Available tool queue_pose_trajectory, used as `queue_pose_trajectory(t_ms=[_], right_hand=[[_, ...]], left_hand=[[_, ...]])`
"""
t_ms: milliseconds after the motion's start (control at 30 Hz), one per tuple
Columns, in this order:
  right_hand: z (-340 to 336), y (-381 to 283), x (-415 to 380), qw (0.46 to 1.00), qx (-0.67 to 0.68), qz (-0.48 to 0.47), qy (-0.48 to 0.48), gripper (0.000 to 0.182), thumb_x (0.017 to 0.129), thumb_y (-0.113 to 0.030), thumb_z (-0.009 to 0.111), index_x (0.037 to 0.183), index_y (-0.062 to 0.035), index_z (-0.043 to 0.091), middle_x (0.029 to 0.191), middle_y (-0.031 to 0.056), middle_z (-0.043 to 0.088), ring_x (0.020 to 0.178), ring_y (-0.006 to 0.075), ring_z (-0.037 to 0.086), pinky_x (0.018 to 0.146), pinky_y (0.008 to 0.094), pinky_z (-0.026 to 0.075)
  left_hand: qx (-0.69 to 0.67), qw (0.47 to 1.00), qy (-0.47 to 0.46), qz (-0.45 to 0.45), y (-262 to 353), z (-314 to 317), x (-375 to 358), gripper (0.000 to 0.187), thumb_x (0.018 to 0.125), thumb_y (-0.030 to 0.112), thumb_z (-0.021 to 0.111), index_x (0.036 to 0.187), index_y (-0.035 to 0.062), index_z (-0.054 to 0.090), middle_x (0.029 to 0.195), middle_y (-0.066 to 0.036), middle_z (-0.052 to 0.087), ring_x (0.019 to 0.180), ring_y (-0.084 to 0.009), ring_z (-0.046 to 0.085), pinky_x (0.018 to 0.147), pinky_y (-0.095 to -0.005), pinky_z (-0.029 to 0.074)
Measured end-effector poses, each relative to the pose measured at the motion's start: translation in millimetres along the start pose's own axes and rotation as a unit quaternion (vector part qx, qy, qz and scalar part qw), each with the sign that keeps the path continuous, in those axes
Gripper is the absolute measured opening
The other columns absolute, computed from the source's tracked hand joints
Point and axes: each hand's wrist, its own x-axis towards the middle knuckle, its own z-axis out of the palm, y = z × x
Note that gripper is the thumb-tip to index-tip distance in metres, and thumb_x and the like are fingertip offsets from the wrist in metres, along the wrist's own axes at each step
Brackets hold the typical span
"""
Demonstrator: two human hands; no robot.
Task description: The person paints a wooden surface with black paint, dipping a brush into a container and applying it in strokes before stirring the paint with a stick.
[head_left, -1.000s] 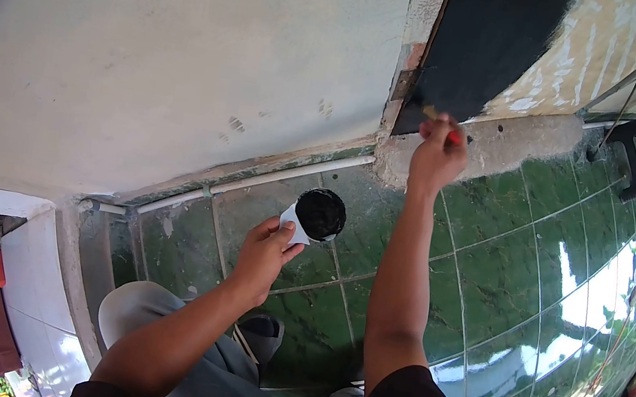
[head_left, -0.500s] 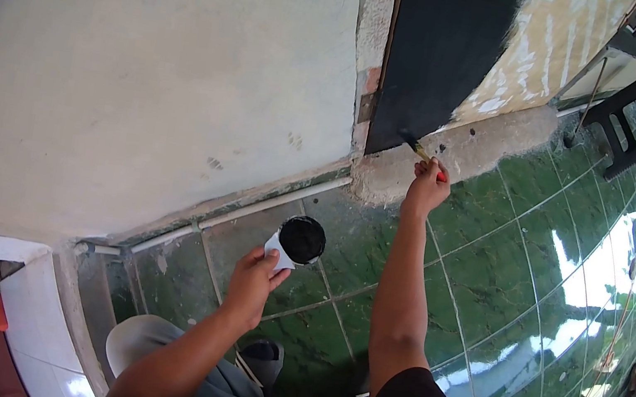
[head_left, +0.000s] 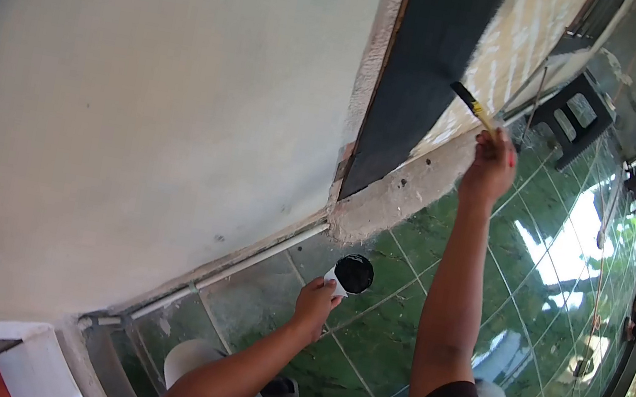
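Observation:
My right hand point(head_left: 491, 162) is closed around the handle of a paintbrush point(head_left: 476, 106). The dark bristles point up and left, overlapping the edge where black paint meets the pale surface of a door panel point(head_left: 416, 89). The panel's left part is black; its right part is tan with white streaks. Lower down, my left hand point(head_left: 317, 304) grips a small white can of black paint point(head_left: 354, 274), its open top turned toward me. Dark paint coats the can's inside.
A cream wall point(head_left: 164, 114) fills the left, with a white pipe point(head_left: 256, 264) along its foot. A rough concrete sill point(head_left: 399, 191) lies below the panel. Green tiles point(head_left: 389, 328) cover the floor. A dark plastic stool point(head_left: 573, 119) stands at the upper right.
My right hand has moved the brush up and right, from the panel's bottom to the paint edge. The view has shifted, and the can now appears lower and farther right.

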Motion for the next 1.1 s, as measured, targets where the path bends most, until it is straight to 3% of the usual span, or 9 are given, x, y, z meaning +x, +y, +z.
queue_pose_trajectory(t_ms=[100,167,267,500,567,667,767,967,1100], right_hand=[[-70.2,72.4,-7.6,0.988,0.090,0.111,-0.058,0.021,0.095,-0.015,0.068,0.103,0.0043,0.066,0.088,0.0120,0.069,0.073,0.0172,0.065,0.070,0.0283,0.053],[-110.0,117.2,-35.4,0.981,-0.110,0.135,0.087,0.026,0.095,-0.017,0.068,0.104,0.0063,0.066,0.085,0.0114,0.068,0.072,0.0153,0.066,0.071,0.0281,0.056],[-143.3,147.9,-35.7,0.931,-0.315,0.146,0.112,0.027,0.095,-0.019,0.067,0.102,0.0068,0.068,0.080,0.0101,0.069,0.068,0.0156,0.066,0.069,0.0291,0.057],[-10.4,22.4,12.9,0.911,-0.400,-0.082,-0.052,0.021,0.102,-0.013,0.056,0.103,0.0049,0.068,0.083,0.0112,0.072,0.072,0.0200,0.069,0.073,0.0323,0.060],[22.6,-14.3,26.9,0.974,-0.167,-0.132,-0.078,0.020,0.102,-0.012,0.059,0.106,0.0060,0.067,0.088,0.0136,0.072,0.075,0.0201,0.070,0.071,0.0323,0.058],[36.7,-42.9,34.0,0.950,-0.182,-0.220,-0.123,0.024,0.091,-0.011,0.077,0.107,0.0041,0.067,0.091,0.0150,0.073,0.077,0.0225,0.073,0.068,0.0345,0.059],[-10.9,-10.3,55.9,0.744,-0.392,-0.450,-0.301,0.021,0.087,-0.013,0.082,0.098,-0.0001,0.070,0.081,0.0144,0.071,0.067,0.0265,0.070,0.060,0.0348,0.056],[-133.0,59.1,75.6,0.535,-0.391,-0.306,-0.684,0.016,0.084,-0.017,0.080,0.081,-0.0100,0.065,0.068,0.0133,0.064,0.057,0.0321,0.064,0.051,0.0420,0.051],[-139.8,67.1,104.6,0.443,-0.410,-0.281,-0.746,0.009,0.090,-0.015,0.074,0.091,-0.0084,0.069,0.073,0.0157,0.066,0.065,0.0318,0.068,0.057,0.0427,0.053]], left_hand=[[0.023,0.999,-0.011,-0.019,-3.2,1.2,-4.8,0.017,0.102,0.016,0.056,0.106,0.0016,0.065,0.103,-0.007,0.065,0.091,-0.0142,0.063,0.079,-0.0270,0.053],[0.043,0.999,-0.005,-0.012,-6.2,-1.2,-3.2,0.018,0.103,0.016,0.056,0.110,0.0019,0.065,0.105,-0.006,0.066,0.093,-0.0149,0.064,0.081,-0.0279,0.053],[0.055,0.998,0.033,0.008,-4.1,-1.0,-9.6,0.020,0.103,0.017,0.055,0.115,0.0028,0.064,0.109,-0.006,0.067,0.098,-0.0160,0.065,0.085,-0.0299,0.054],[0.052,0.993,0.096,0.053,-10.0,43.0,-32.6,0.022,0.103,0.020,0.056,0.114,0.0037,0.066,0.108,-0.006,0.067,0.097,-0.0152,0.063,0.086,-0.0302,0.051],[0.044,0.991,0.113,0.062,-14.9,66.6,-38.4,0.022,0.103,0.021,0.056,0.113,0.0034,0.066,0.106,-0.006,0.067,0.096,-0.0145,0.062,0.085,-0.0297,0.050],[0.011,0.985,0.153,0.078,-19.0,108.7,-47.1,0.024,0.103,0.022,0.057,0.112,0.0024,0.067,0.103,-0.005,0.068,0.095,-0.0134,0.061,0.085,-0.0292,0.049],[-0.023,0.972,0.207,0.109,-19.1,151.8,-53.1,0.024,0.102,0.022,0.057,0.109,0.0010,0.068,0.098,-0.004,0.067,0.091,-0.0128,0.058,0.083,-0.0293,0.046],[-0.129,0.930,0.305,0.163,-22.5,218.7,-83.2,0.027,0.102,0.021,0.056,0.111,-0.0014,0.068,0.095,-0.004,0.067,0.087,-0.0140,0.056,0.080,-0.0297,0.043],[-0.203,0.899,0.333,0.199,-20.3,241.3,-136.9,0.034,0.102,0.024,0.059,0.121,-0.0035,0.063,0.111,-0.008,0.067,0.105,-0.0184,0.061,0.092,-0.0334,0.047]])
